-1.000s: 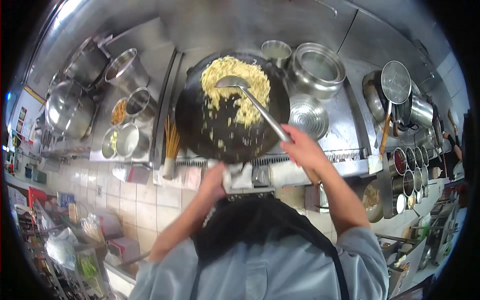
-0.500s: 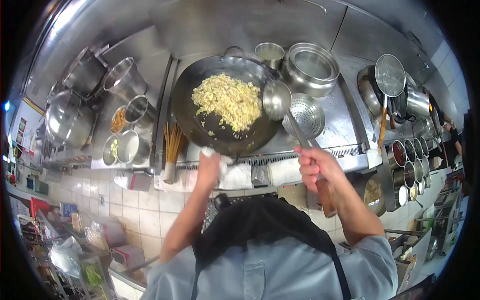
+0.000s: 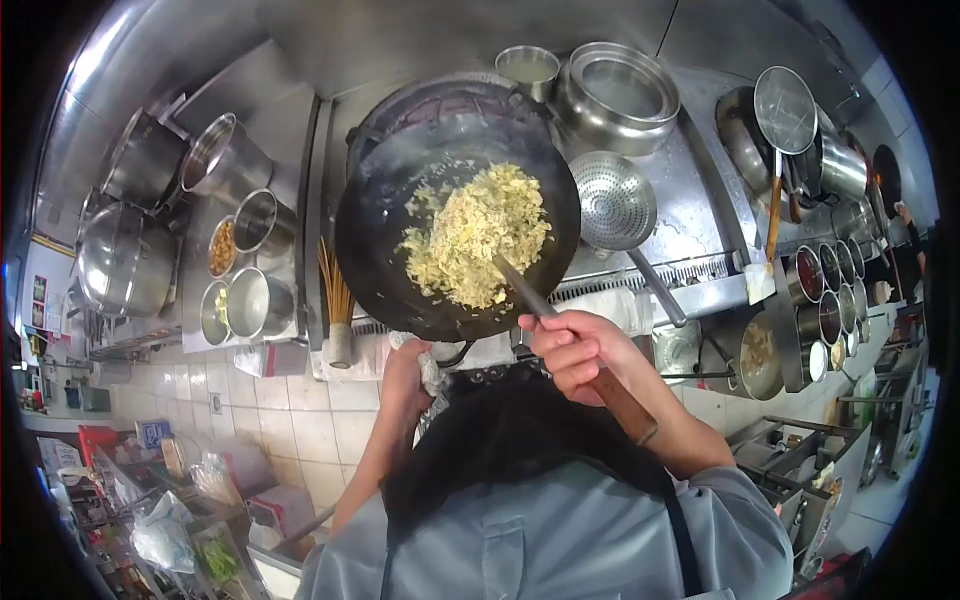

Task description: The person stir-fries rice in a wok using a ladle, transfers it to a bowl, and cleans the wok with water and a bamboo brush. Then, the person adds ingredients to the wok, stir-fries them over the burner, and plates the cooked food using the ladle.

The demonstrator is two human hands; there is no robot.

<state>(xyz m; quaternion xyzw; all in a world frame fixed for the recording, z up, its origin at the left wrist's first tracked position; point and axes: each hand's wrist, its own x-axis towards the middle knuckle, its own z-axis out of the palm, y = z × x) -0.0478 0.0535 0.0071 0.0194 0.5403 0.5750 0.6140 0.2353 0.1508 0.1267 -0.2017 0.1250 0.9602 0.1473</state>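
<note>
My left hand (image 3: 403, 372) grips the near rim of a large black wok (image 3: 365, 265) through a crumpled white cloth (image 3: 432, 376). The wok is pulled toward me, and the burner ring (image 3: 440, 92) shows behind it. A heap of fried rice with egg (image 3: 485, 230) lies in the wok's middle and right. My right hand (image 3: 578, 352) is wrapped round the wooden handle of a long ladle (image 3: 522, 284). The ladle's shaft slants down into the rice, which hides its bowl.
To the wok's right lie a perforated strainer (image 3: 615, 205), a wide steel pot (image 3: 620, 105) and a smaller pot (image 3: 527, 68). A bamboo brush (image 3: 337, 310) stands at the left. Several steel pots (image 3: 262, 300) fill the left counter; seasoning tubs (image 3: 830, 315) and a mesh skimmer (image 3: 785, 112) are at right.
The wok has come toward me, exposing the burner behind it. My right hand has moved left, taking the ladle from the wok's right edge into the rice. The strainer no longer sits behind the ladle.
</note>
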